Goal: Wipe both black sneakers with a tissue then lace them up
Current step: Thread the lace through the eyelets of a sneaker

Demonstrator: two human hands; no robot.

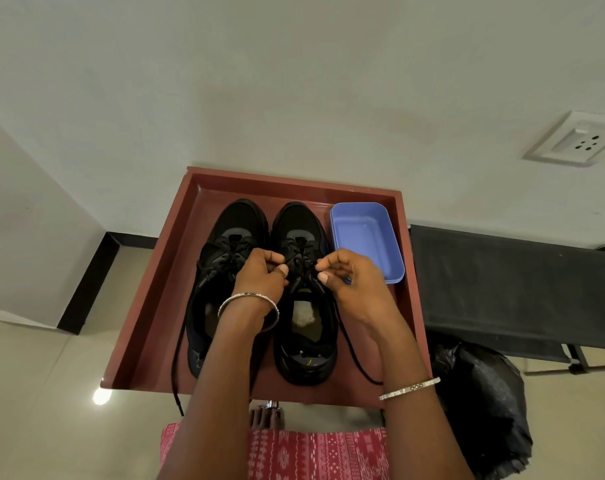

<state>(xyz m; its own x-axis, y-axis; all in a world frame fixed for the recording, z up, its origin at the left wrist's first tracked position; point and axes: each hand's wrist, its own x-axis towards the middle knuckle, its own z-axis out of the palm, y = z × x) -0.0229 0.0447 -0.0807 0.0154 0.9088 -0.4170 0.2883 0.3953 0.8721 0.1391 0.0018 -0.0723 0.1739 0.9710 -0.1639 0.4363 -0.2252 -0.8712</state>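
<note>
While both of your hands work over the right sneaker, the pair sits side by side in a dark red tray, toes pointing away from you toward the wall. Your left hand is pinched shut on a strand of the black lace at the left side of that shoe's tongue, thumb pressed against the fingertips. Your right hand is pinched on the lace at the shoe's right side, thumb and forefinger closed on it, the other fingers curled loosely. Between your two hands the lace crosses the eyelets.

One loose end of this lace runs down the right side of the shoe and lies on the tray floor near your right forearm. Something pale and crumpled sits inside the right sneaker; you cannot tell from here whether it is the tissue.

Just beside it, the left sneaker lies partly under your left forearm. Its lace trails over the tray's near edge and hangs below it.

An empty blue plastic box stands in the tray's far right corner, near the right sneaker's toe. You wear a silver bangle on each wrist.
</note>
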